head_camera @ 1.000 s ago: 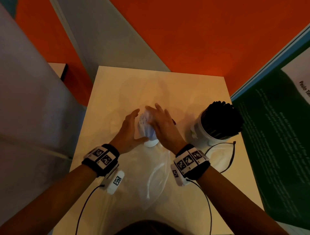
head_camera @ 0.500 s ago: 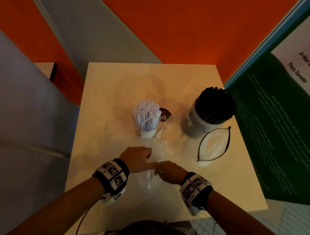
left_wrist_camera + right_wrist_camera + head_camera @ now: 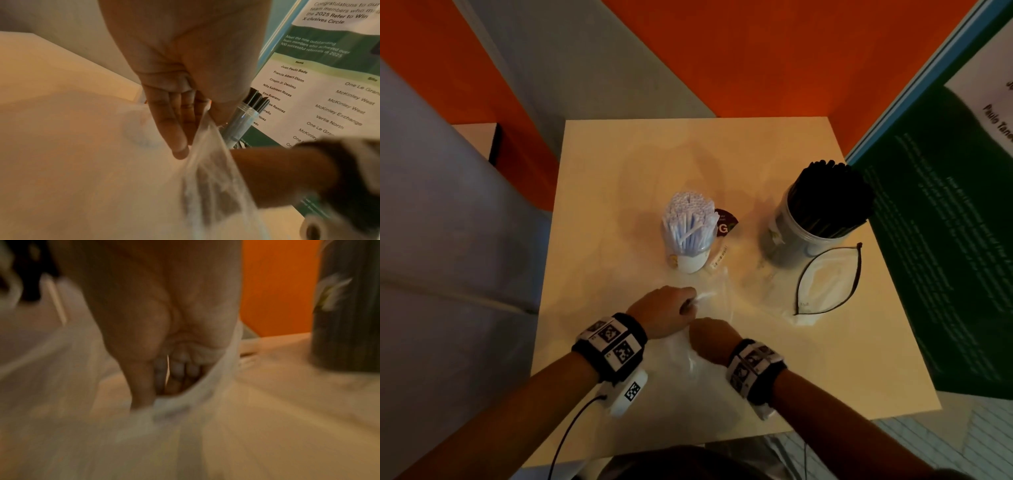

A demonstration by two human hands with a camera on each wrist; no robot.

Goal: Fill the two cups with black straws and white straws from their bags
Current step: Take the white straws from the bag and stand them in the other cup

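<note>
A small white cup (image 3: 690, 262) in the middle of the table is packed with white straws (image 3: 688, 219). To its right, a clear cup (image 3: 787, 240) is full of black straws (image 3: 828, 202). An empty clear plastic bag (image 3: 714, 294) lies in front of the white cup. My left hand (image 3: 688, 303) pinches its film (image 3: 207, 146) between thumb and fingers. My right hand (image 3: 698, 330), close beside the left, has its fingers curled on the same bag (image 3: 185, 402). The right wrist view is blurred.
A second empty bag with a black zip rim (image 3: 825, 284) lies open in front of the black-straw cup. A dark label with a G (image 3: 725, 224) sits behind the white cup. A green poster board (image 3: 945, 240) stands along the table's right edge. A grey seat is on the left.
A second ago both hands were cupped round the white straws. They pulled back toward me to the empty clear bag, and now both have taken hold of it.
</note>
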